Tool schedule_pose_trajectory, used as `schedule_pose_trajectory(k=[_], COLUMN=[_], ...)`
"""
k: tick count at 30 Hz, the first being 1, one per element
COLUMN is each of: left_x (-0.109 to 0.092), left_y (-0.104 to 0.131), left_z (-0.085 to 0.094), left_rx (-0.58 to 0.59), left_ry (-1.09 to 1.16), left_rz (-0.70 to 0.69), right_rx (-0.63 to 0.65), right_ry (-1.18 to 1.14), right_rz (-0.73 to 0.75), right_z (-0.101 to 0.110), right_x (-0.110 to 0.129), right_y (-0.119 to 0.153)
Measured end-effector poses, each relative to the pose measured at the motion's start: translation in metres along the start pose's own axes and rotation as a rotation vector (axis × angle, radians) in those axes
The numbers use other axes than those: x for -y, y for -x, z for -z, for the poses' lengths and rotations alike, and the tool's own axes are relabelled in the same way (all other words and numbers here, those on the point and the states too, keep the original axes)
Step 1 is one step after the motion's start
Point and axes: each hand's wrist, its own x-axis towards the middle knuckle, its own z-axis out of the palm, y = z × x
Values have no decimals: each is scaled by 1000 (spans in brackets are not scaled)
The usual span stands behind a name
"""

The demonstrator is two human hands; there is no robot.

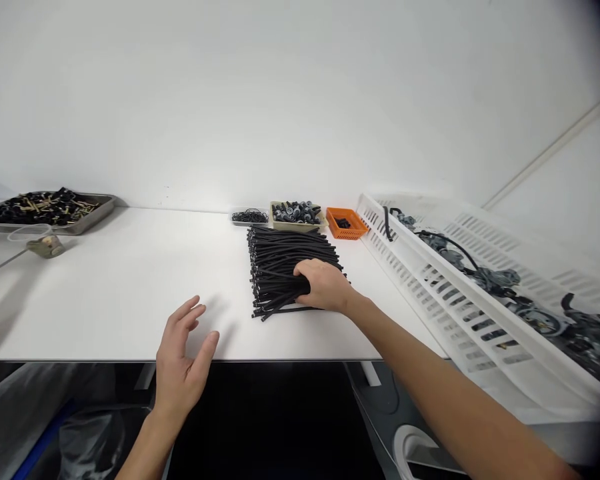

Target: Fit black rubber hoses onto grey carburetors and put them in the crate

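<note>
A pile of thin black rubber tubes lies on the white table, most of them side by side. My right hand rests on the pile's right part, thumb and fingers curled round some tubes; the fingertips are partly hidden among them. Over the table's front edge, left of the pile, my left hand is held up with its fingers apart and nothing in it.
Behind the pile stand a clear tray of black rings, a cream basket of small fittings and an orange basket. A white perforated crate with metal parts borders the right. Far left is a metal tray of black and brass pieces.
</note>
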Motion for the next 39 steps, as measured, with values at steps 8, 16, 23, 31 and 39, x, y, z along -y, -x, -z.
schedule_pose_trajectory(k=[8, 16, 23, 31, 39], left_x=[18, 23, 25, 25, 23], left_y=[1, 1, 1, -3, -4], left_z=[-13, -23, -26, -29, -30], left_rx=[-4, -102, -140, -167, -173], left_ry=[-134, -309, -383, -423, -434], left_rz=[-103, -255, -363, -440, -472], right_rx=[79, 77, 113, 41, 22], right_ry=[55, 14, -56, -119, -117], right_rz=[6, 45, 32, 102, 91], right_z=[-6, -6, -10, -18, -18], right_x=[8, 10, 14, 16, 21], right_y=[5, 24, 36, 37, 40])
